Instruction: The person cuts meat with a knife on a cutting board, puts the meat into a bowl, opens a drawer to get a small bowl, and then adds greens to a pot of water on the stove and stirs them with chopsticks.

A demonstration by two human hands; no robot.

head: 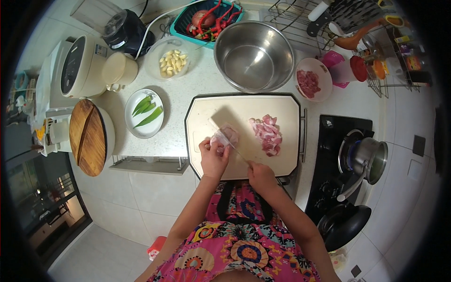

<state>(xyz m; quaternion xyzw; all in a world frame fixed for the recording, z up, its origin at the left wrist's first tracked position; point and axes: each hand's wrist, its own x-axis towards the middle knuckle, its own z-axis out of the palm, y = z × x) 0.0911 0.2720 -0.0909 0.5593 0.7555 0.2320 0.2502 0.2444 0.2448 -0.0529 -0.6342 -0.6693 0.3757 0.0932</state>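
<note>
A cream cutting board (243,105) with a dark rim lies on the counter before me. My right hand (261,175) grips the handle of a kitchen knife (225,136), whose blade lies across a piece of raw meat (229,132). On the near side of this piece, my left hand (215,158) presses it against the board with bent fingers. Part of the meat is hidden under those fingers and the blade. A pile of cut raw meat (266,135) sits on the right half of the board, apart from both hands.
Beyond the board stands a steel basin (253,56), with a bowl of meat (313,80) to its right. Okra pieces (148,109) on a plate (135,128) and garlic cloves (172,63) are on the left. A saucepan (368,158) stands over a lit burner on the right.
</note>
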